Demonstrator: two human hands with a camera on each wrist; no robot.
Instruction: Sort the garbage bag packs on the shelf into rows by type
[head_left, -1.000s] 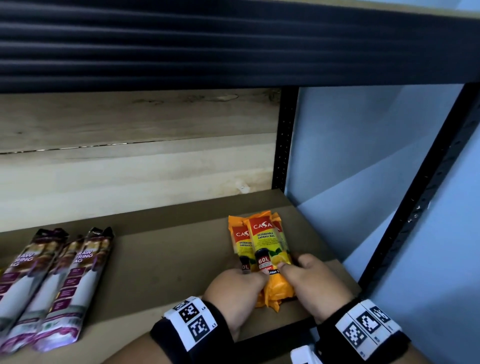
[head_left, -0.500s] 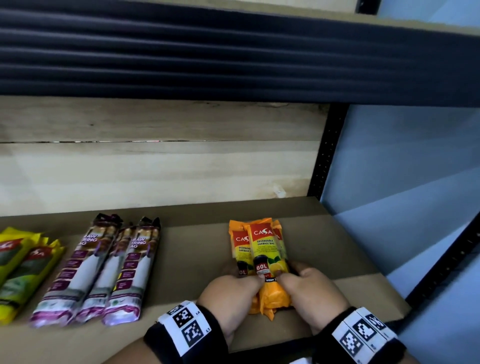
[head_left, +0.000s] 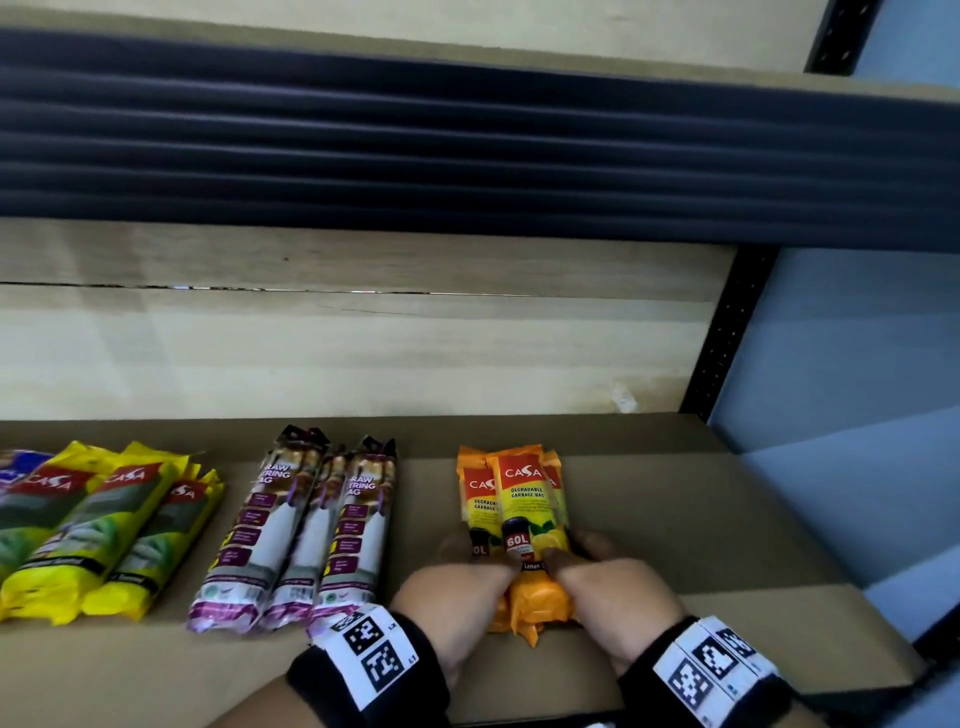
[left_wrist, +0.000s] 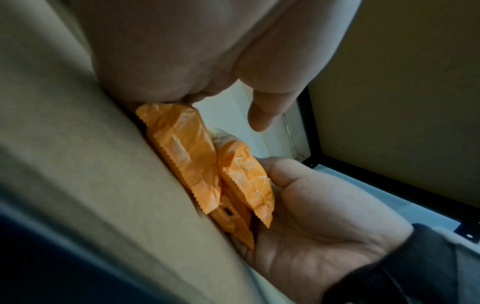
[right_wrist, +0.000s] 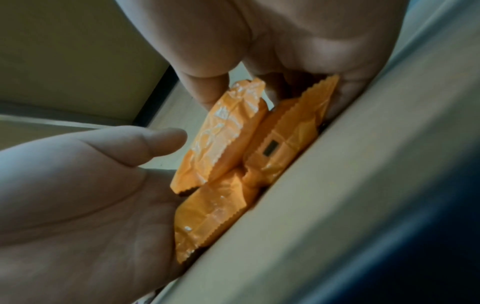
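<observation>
Three orange garbage bag packs (head_left: 522, 499) lie stacked lengthwise at the right of the cardboard-lined shelf (head_left: 675, 519). My left hand (head_left: 460, 587) grips their near left side and my right hand (head_left: 615, 590) the near right side, with both thumbs on the top pack. The left wrist view shows my left hand (left_wrist: 207, 51) above the orange packs (left_wrist: 187, 156) and my right hand (left_wrist: 324, 205) cupping them. In the right wrist view my right hand (right_wrist: 298, 41) and left hand (right_wrist: 91, 185) enclose the packs' crimped ends (right_wrist: 226, 139).
Three purple drawstring packs (head_left: 306, 530) lie in a row left of my hands. Several yellow packs (head_left: 104, 530) lie further left, with a blue pack (head_left: 15, 467) at the frame edge. A dark upper shelf beam (head_left: 467, 145) hangs overhead. A black upright (head_left: 727, 332) stands at the back right.
Both hands keep their hold on the orange stack. The head view has swung left and up, bringing the purple row fully and the yellow row into sight.
</observation>
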